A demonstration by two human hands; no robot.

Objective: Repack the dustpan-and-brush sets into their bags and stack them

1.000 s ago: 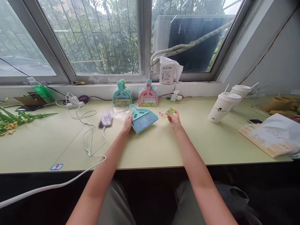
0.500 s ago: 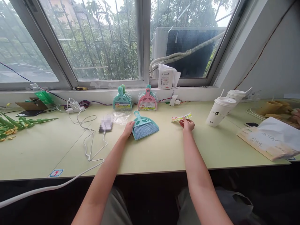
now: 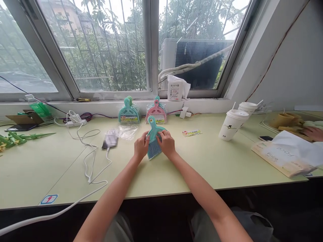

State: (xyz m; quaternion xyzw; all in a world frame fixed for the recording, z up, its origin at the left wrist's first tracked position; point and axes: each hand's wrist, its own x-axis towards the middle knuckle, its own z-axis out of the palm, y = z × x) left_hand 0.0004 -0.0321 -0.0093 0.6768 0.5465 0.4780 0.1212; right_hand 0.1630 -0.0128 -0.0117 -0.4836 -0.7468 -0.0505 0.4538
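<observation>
A teal brush (image 3: 153,148) with blue-grey bristles sits against a matching dustpan (image 3: 160,128) in front of me, handle end away from me. My left hand (image 3: 141,146) grips the set at its left edge. On the other side, my right hand (image 3: 167,142) has its fingers curled over the brush and pan. My hands hide part of both pieces. A printed label card (image 3: 192,133) lies flat to the right. To the left lies a crumpled clear plastic wrapper (image 3: 128,131).
Wrapped teal (image 3: 129,112) and pink (image 3: 155,112) dustpan sets stand by the sill. White cables (image 3: 94,164) and a blurred device (image 3: 110,138) lie left. Paper cups (image 3: 232,125) and a tissue pack (image 3: 285,156) are right. Another person's hand (image 3: 313,133) shows far right.
My right hand has let go of the label card, now on the table, and moved left onto the brush and dustpan. The set has turned slightly. Another person's hand has appeared far right.
</observation>
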